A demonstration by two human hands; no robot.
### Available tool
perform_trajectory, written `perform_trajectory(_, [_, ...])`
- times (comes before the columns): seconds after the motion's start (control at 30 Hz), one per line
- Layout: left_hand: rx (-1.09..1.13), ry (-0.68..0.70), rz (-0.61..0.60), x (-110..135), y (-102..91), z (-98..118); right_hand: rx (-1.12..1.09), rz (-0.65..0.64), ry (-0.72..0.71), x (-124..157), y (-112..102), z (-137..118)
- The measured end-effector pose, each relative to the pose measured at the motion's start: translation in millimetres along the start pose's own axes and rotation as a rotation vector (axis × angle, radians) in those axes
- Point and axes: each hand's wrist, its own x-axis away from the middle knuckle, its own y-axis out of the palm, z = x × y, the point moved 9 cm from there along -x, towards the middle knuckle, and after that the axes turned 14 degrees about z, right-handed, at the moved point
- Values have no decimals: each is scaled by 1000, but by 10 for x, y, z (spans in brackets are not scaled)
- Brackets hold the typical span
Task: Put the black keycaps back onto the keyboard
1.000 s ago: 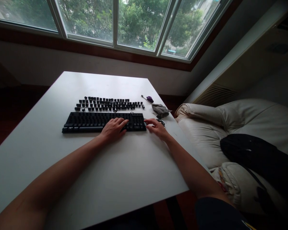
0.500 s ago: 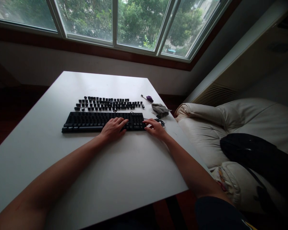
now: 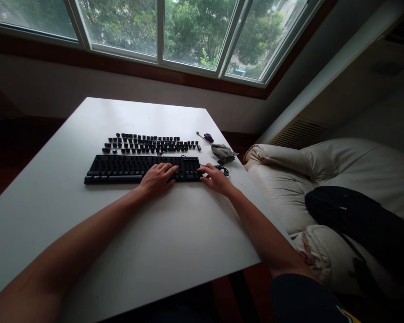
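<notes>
Black keyboard point(image 3: 114, 168) flat on white table point(image 3: 155, 233), just nearer you than the loose keycaps point(image 3: 158, 147); likely stiff, fairly light, best held by its end edges. Your left hand point(image 3: 156, 178) lies across it, unclenched. Your right hand point(image 3: 216, 178) curls at its right end; pinching or merely touching, can't tell.

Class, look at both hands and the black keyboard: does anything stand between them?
Nothing visible does: the left hand rests on the keyboard, and the right hand has its fingertips at the right end. Loose keycaps lie beyond the far edge, out of the way.
</notes>
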Motion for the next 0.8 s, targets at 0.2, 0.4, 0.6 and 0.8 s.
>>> perform_trajectory(0.2, [-16,2,4,7,-11,15,90,-24,-24,-5,28,-77])
perform_trajectory(0.4, [-20,8,7,8,-16,14,-46,-18,-1,5,7,-7])
perform_trajectory(0.6, [-13,7,3,-1,-15,7,-17,120,36,-397,-181,332])
perform_trajectory(0.8, [-6,6,-9,-4,-15,-1,270,183,48,-1017,-185,788])
